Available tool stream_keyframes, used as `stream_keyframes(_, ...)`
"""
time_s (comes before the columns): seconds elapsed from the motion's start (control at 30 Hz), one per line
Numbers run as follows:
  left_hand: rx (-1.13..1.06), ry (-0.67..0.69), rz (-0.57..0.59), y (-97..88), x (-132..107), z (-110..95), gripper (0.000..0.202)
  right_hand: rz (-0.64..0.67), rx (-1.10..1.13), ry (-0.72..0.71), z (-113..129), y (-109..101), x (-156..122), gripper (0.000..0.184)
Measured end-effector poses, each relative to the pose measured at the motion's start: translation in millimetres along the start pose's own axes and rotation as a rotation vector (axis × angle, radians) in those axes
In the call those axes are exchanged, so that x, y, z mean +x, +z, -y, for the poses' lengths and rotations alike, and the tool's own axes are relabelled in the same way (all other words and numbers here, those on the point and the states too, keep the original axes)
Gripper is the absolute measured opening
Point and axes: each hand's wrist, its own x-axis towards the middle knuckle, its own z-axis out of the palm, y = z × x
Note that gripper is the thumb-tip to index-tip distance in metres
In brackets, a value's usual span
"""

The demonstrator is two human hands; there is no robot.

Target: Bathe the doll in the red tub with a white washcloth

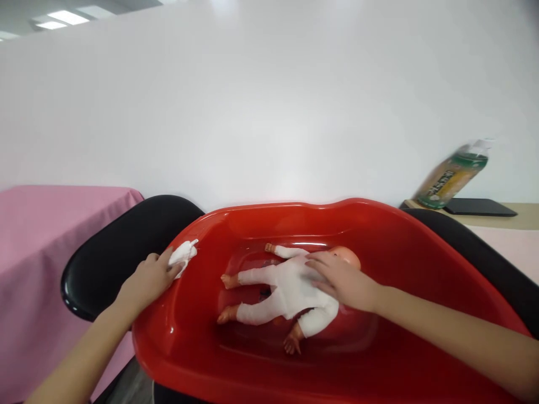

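A baby doll in white clothing lies on its back in a red baby bathtub, its feet toward the left and its head toward the right. Shallow water seems to cover the tub's floor. At the tub's left rim, my left hand grips a crumpled white cloth. My right hand lies over the doll's upper chest with its fingers stretched out, hiding part of the chest and neck. The doll's far arm points left, and its near arm bends down toward me.
Black chair parts flank the tub on both sides. To the left stands a surface draped in pink cloth. On a wooden ledge at the right are a green-labelled bottle and a black phone. A white wall rises behind.
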Motion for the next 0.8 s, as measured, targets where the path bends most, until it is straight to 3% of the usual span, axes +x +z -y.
stream_keyframes(0.1,0.135,-0.023,-0.055,-5.1,1,-3,0.078,-0.115,0.079,0.16,-32,-20,-17,0.038)
stream_keyframes(0.17,0.191,-0.003,-0.155,-15.1,0,-20,0.072,-0.212,0.144,0.281,-57,-21,-18,0.047)
stream_keyframes(0.23,0.208,0.052,-0.245,-24.0,-7,-52,0.06,-0.267,0.187,0.382,-84,-18,-11,0.054)
stream_keyframes(0.3,0.168,0.152,-0.252,-27.4,-18,-96,0.047,-0.28,0.226,0.476,-109,-15,2,0.05)
stream_keyframes(0.37,0.03,0.318,-0.124,-24.2,-31,-143,0.039,-0.289,0.362,0.602,-129,-14,15,0.041)
stream_keyframes(0.43,-0.26,0.335,0.099,-16.7,-42,-186,0.036,-0.308,0.561,0.719,-143,-14,25,0.038)
stream_keyframes(0.5,-0.674,0.298,0.579,-8.1,-47,-221,0.037,-0.329,0.69,0.786,-152,-10,27,0.043)
stream_keyframes(0.57,-0.961,0.254,0.935,1.0,-48,-250,0.039,-0.377,0.809,0.819,-160,-2,24,0.05)
stream_keyframes(0.6,-1.121,0.19,1.048,6.0,-47,-264,0.038,-0.422,0.914,0.84,-165,4,20,0.052)
stream_keyframes(0.67,-1.395,-0.019,1.072,18.2,-46,-292,0.035,-0.559,1.208,0.889,-177,16,11,0.051)
stream_keyframes(0.8,-1.41,-0.142,0.822,50.0,-42,-343,0.036,-0.671,1.53,0.954,-201,45,-10,0.056)
